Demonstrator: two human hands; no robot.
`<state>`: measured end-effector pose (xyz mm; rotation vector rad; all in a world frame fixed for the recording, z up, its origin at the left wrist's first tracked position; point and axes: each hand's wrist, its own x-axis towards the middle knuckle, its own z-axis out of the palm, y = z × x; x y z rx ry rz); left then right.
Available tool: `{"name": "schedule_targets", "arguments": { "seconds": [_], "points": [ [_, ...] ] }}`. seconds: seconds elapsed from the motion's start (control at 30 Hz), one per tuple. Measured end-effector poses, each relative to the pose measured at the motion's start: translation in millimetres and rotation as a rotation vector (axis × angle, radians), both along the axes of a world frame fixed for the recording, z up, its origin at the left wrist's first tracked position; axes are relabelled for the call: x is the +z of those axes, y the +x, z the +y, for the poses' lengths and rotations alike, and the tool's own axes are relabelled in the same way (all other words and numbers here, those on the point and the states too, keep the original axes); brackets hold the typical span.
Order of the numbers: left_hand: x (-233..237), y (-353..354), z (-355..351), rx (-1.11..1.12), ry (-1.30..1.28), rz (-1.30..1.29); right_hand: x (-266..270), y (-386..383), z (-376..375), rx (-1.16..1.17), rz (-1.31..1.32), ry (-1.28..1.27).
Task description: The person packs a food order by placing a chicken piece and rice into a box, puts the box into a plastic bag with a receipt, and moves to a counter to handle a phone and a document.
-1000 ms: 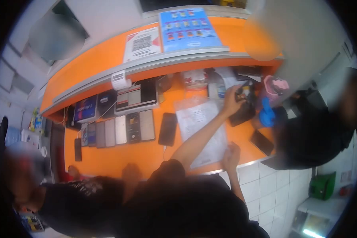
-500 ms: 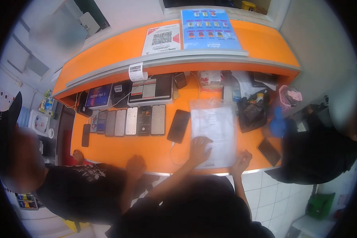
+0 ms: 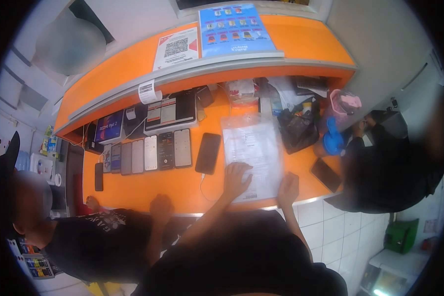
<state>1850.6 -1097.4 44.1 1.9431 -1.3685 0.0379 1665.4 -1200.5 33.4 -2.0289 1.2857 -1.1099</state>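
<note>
My left hand [image 3: 237,179] rests with its fingers apart on the left part of a printed paper [image 3: 251,148] in a clear plastic sleeve. At the sleeve's lower right edge lies my right hand [image 3: 288,189], its fingers curled in; whether it pinches the edge is hidden. A large dark phone [image 3: 208,153] with a white cable lies left of the paper. Further left, several phones [image 3: 151,153] stand side by side in a row on the orange desk [image 3: 128,190]. Another dark phone [image 3: 326,175] lies to the right of my right hand.
A person [image 3: 98,237] sits at the left with a hand on the desk edge. Another person [image 3: 389,172] is at the right. Behind the paper are a black plastic bag [image 3: 298,128], a blue-lidded container [image 3: 332,140] and a pink basket [image 3: 336,106]. Boxes [image 3: 170,116] fill the shelf.
The whole view has shifted, so the desk's contents appear further left. My left hand stays on the paper. The person at the right now shows a hand beyond the desk.
</note>
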Motion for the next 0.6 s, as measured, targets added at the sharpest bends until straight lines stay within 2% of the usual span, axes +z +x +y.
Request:
{"name": "schedule_targets", "arguments": {
  "seconds": [0.2,0.5,0.6],
  "points": [
    [-0.1,-1.1,-1.0,0.004,-0.023,-0.013,-0.4,2.5,-2.2,-0.019,0.057,-0.075],
    [-13.6,1.5,1.8,-0.025,-0.036,0.046,-1.5,-1.2,-0.4,-0.029,0.035,-0.047],
    [-10.1,0.1,2.2,-0.007,-0.019,0.062,1.6,0.0,1.3,-0.027,0.012,0.038]
  ]
}}
